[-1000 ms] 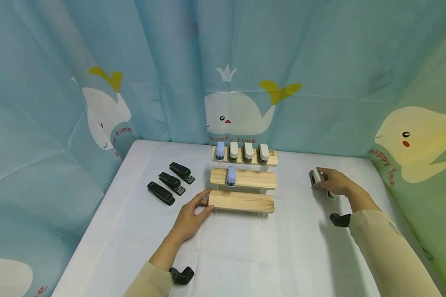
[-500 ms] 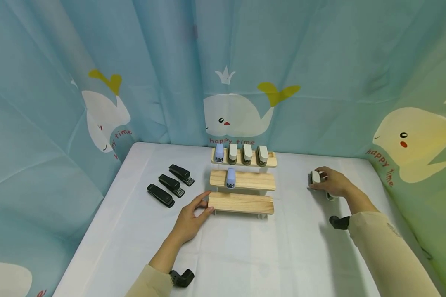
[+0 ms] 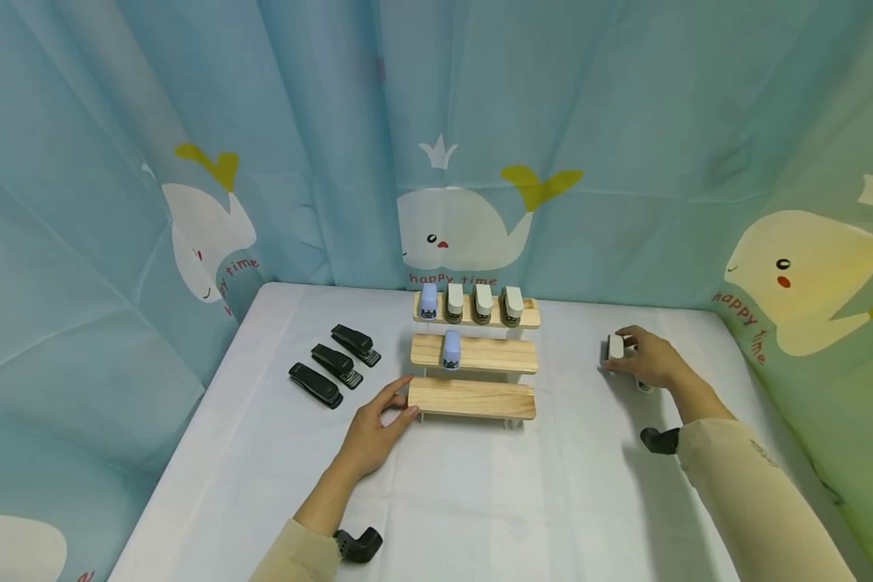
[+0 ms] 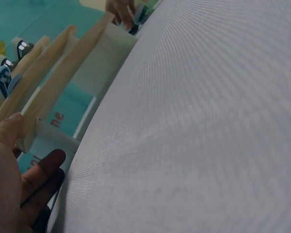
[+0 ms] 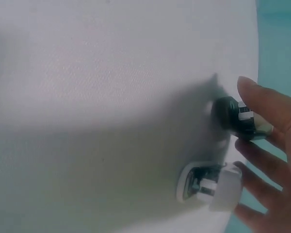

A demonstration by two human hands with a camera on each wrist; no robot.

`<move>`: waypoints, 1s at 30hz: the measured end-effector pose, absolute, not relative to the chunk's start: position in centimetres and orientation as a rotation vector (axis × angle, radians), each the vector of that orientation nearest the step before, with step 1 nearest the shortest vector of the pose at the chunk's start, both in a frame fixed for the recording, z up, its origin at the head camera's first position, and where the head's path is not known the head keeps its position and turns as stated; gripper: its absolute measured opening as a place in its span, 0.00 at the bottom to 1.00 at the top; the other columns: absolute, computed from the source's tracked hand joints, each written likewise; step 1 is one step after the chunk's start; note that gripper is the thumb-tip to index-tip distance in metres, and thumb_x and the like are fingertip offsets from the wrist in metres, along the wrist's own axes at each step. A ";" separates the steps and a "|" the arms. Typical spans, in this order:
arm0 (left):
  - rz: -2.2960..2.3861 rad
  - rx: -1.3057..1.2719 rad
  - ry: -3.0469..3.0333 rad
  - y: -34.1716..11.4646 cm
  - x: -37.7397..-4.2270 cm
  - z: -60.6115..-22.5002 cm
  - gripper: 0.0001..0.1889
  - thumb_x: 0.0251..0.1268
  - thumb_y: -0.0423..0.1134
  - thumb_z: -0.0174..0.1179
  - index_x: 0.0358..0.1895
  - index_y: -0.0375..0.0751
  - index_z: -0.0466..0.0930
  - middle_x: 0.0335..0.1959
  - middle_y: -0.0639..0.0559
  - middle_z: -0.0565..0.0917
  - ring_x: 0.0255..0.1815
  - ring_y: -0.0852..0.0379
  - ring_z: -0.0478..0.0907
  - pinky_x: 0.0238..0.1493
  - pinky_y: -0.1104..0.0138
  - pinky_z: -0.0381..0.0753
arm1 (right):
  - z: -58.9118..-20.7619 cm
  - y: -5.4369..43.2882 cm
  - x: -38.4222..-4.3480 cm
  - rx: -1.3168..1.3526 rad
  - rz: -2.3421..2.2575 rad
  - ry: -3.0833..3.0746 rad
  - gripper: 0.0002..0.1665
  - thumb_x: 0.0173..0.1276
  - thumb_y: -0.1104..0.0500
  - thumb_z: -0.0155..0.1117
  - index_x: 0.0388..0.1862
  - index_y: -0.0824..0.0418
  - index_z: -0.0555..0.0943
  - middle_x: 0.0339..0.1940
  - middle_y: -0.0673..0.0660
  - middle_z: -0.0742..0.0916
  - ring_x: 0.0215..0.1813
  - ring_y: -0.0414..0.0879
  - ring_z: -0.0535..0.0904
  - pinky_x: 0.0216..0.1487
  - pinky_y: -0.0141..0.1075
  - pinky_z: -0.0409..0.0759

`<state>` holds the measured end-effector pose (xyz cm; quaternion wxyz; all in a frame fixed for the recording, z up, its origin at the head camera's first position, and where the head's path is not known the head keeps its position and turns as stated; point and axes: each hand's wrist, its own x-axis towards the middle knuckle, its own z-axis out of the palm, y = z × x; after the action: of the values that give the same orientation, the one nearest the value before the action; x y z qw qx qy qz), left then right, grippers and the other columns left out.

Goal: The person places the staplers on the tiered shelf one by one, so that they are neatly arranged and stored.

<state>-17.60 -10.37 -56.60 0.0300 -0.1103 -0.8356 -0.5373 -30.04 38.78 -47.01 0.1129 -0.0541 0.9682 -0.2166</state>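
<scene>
In the head view, my left hand (image 3: 373,432) holds the left end of the lowest step of a three-tier wooden rack (image 3: 473,398), thumb and forefinger at its corners. The left wrist view shows that thumb against the step's end (image 4: 26,138), the other fingers below it. At the right of the table, my right hand (image 3: 655,360) pinches a small white-topped stapler (image 3: 615,346) between thumb and fingers. A second white stapler (image 5: 225,189) stands beside it under the remaining fingers, mostly hidden in the head view.
The top step carries a lilac stapler (image 3: 428,301) and three white staplers (image 3: 483,302). Another lilac stapler (image 3: 451,349) stands on the middle step. Three black staplers (image 3: 337,365) lie left of the rack. A whale-print curtain (image 3: 466,226) hangs around the white table (image 3: 480,501).
The white stapler in my right hand has turned from slanted to pointing more straight toward the front. My left hand stays on the rack. The head view has shifted slightly.
</scene>
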 end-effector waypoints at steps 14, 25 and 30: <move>-1.631 -0.369 -2.559 -10.2 -17.4 -56.3 0.31 0.74 0.52 0.64 0.77 0.58 0.68 0.46 0.63 0.89 0.64 0.53 0.81 0.72 0.43 0.71 | -45.5 37.5 -28.6 -0.219 -0.660 2.899 0.47 0.70 0.46 0.73 0.75 0.70 0.64 0.69 0.79 0.74 0.67 0.77 0.71 0.62 0.68 0.72; -1.650 -0.369 -2.571 -10.1 -17.5 -56.5 0.31 0.75 0.53 0.63 0.78 0.59 0.67 0.46 0.64 0.88 0.66 0.54 0.80 0.75 0.45 0.69 | -44.2 35.4 -27.0 -0.316 -0.724 2.927 0.46 0.67 0.48 0.76 0.74 0.69 0.67 0.66 0.77 0.78 0.65 0.75 0.74 0.60 0.66 0.74; -1.644 -0.363 -2.577 -10.2 -17.3 -56.3 0.31 0.75 0.53 0.63 0.77 0.63 0.67 0.47 0.64 0.89 0.67 0.54 0.80 0.75 0.45 0.69 | -43.6 34.6 -26.4 -0.341 -0.722 2.942 0.46 0.66 0.48 0.76 0.74 0.68 0.68 0.67 0.77 0.77 0.68 0.76 0.71 0.64 0.69 0.71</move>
<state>-17.35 -10.19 -56.35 0.0319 -0.1180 -0.8367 -0.5338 -26.45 34.58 -43.62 0.0463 -0.1116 0.9640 -0.2367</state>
